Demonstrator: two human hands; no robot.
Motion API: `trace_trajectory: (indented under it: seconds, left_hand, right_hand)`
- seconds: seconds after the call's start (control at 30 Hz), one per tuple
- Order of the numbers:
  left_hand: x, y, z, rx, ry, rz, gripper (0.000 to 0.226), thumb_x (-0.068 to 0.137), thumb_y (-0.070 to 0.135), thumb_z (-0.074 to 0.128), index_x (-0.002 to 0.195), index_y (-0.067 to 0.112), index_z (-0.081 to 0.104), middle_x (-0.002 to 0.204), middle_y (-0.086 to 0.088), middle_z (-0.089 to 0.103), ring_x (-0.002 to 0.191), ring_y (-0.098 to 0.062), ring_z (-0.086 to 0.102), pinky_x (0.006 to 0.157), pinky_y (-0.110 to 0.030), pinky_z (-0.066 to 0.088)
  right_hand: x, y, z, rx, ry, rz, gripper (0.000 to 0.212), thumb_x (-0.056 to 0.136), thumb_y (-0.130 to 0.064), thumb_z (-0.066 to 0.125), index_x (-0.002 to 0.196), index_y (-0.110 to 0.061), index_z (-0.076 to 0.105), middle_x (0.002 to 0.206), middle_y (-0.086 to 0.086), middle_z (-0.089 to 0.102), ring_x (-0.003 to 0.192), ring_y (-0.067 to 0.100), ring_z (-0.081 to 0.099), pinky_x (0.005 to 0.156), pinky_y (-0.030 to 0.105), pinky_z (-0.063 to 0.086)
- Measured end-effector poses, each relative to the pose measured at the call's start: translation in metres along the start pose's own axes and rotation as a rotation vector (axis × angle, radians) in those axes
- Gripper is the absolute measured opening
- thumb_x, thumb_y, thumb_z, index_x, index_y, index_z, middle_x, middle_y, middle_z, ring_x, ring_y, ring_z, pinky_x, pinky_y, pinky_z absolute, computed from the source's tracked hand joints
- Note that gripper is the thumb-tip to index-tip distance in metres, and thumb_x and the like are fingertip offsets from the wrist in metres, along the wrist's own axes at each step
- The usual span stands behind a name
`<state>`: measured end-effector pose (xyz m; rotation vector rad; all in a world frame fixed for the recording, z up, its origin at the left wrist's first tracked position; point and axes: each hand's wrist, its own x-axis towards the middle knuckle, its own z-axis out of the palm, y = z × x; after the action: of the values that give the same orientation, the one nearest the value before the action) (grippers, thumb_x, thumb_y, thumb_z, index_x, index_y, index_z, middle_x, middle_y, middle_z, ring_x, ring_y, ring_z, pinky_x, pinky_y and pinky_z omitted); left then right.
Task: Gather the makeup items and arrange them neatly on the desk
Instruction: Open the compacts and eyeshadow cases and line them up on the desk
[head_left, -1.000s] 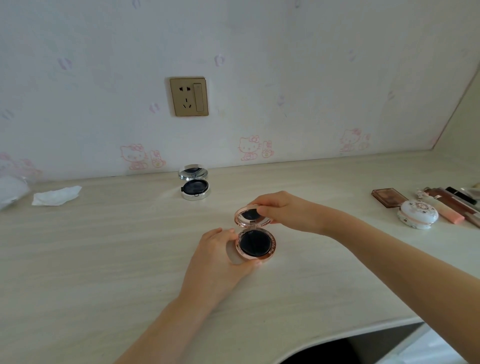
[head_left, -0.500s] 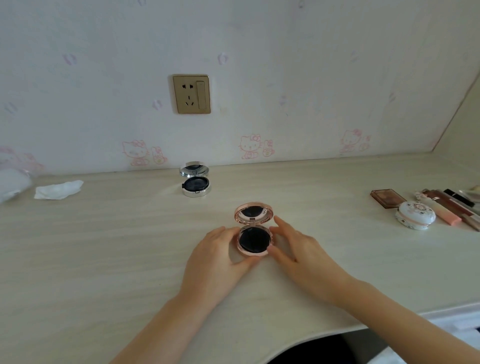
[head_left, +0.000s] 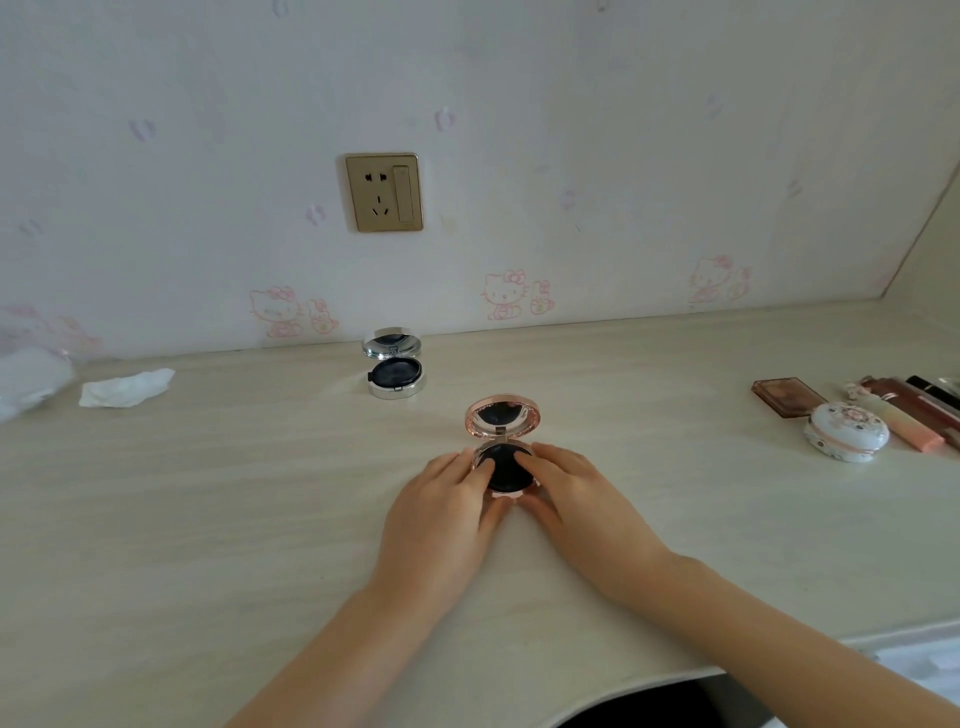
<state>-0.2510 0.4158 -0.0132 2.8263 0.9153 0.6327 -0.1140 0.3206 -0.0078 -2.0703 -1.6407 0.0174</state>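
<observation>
Head view shows the right hand (head_left: 582, 499), which a second ago pinched the raised mirror lid, now down at the base of the round rose-gold open compact (head_left: 503, 447), opposite the left hand (head_left: 447, 501); likely it is being squared up on the pale wood-grain desk (head_left: 208, 519). Both hands cup the base, fingers curled round its rim, fingertips on the dark insert. An open silver compact (head_left: 394, 369) stands beyond the grip, the other cosmetics well off to its right

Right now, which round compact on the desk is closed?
The white floral compact at the right; the silver compact and rose-gold compact stand open.
</observation>
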Motion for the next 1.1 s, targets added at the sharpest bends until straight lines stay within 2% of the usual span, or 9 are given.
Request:
trace_trajectory:
  seconds: [0.17,0.33,0.47,0.67,0.83,0.97,1.1]
  left_hand:
    - [0.019,-0.008,0.005,0.131,-0.018,0.005,0.048,0.098,0.052,0.029,0.139,0.03,0.042,0.144,0.014,0.043,0.132,-0.007,0.037,0.1,-0.023,0.037]
    - [0.047,-0.017,0.008,0.223,-0.019,0.006,0.046,0.099,0.048,0.03,0.136,0.026,0.046,0.137,0.01,0.049,0.128,-0.011,0.041,0.098,-0.025,0.037]
    - [0.066,-0.024,0.011,0.288,-0.036,-0.008,0.046,0.1,0.044,0.032,0.135,0.02,0.048,0.132,0.005,0.055,0.125,-0.015,0.045,0.096,-0.028,0.037]
    - [0.095,-0.035,0.015,0.337,-0.083,-0.057,0.037,0.099,0.028,0.038,0.13,0.012,0.05,0.124,0.0,0.06,0.118,-0.02,0.05,0.088,-0.031,0.042]
    - [0.111,-0.043,0.022,0.216,-0.06,-0.158,0.035,0.101,0.029,0.038,0.129,0.012,0.048,0.122,0.002,0.057,0.115,-0.017,0.05,0.079,-0.033,0.047]
    - [0.119,-0.043,0.025,0.168,-0.043,-0.179,0.031,0.1,0.024,0.04,0.127,0.011,0.049,0.12,-0.002,0.057,0.112,-0.02,0.053,0.08,-0.035,0.049]
    - [0.126,-0.045,0.027,0.155,-0.059,-0.175,0.028,0.101,0.02,0.038,0.124,0.008,0.049,0.119,-0.006,0.056,0.11,-0.024,0.055,0.08,-0.036,0.048]
  right_hand:
    - [0.023,0.007,0.004,-0.035,-0.022,0.004,0.042,0.1,-0.029,0.044,0.141,-0.019,0.043,0.146,-0.002,0.042,0.134,0.019,0.037,0.108,0.026,0.03]
    - [0.052,0.015,0.008,-0.052,-0.035,0.007,0.042,0.101,-0.029,0.042,0.142,-0.02,0.042,0.145,-0.003,0.042,0.133,0.019,0.037,0.107,0.028,0.032]
    - [0.076,0.019,0.012,-0.018,-0.045,0.021,0.04,0.1,-0.029,0.043,0.14,-0.023,0.044,0.138,-0.005,0.047,0.13,0.018,0.04,0.102,0.033,0.039]
    - [0.108,0.024,0.017,-0.01,-0.058,0.04,0.037,0.099,-0.027,0.043,0.135,-0.021,0.048,0.13,-0.002,0.052,0.125,0.021,0.044,0.097,0.037,0.043]
    - [0.13,0.029,0.024,-0.015,-0.064,0.033,0.035,0.1,-0.027,0.04,0.134,-0.019,0.048,0.127,-0.002,0.052,0.123,0.021,0.045,0.096,0.035,0.043]
    - [0.138,0.032,0.026,-0.002,-0.04,0.024,0.036,0.101,-0.026,0.04,0.135,-0.02,0.047,0.129,-0.002,0.052,0.123,0.02,0.046,0.095,0.033,0.043]
    - [0.146,0.034,0.028,-0.01,-0.045,0.014,0.035,0.1,-0.025,0.041,0.133,-0.018,0.048,0.123,-0.001,0.053,0.118,0.021,0.049,0.091,0.034,0.044]
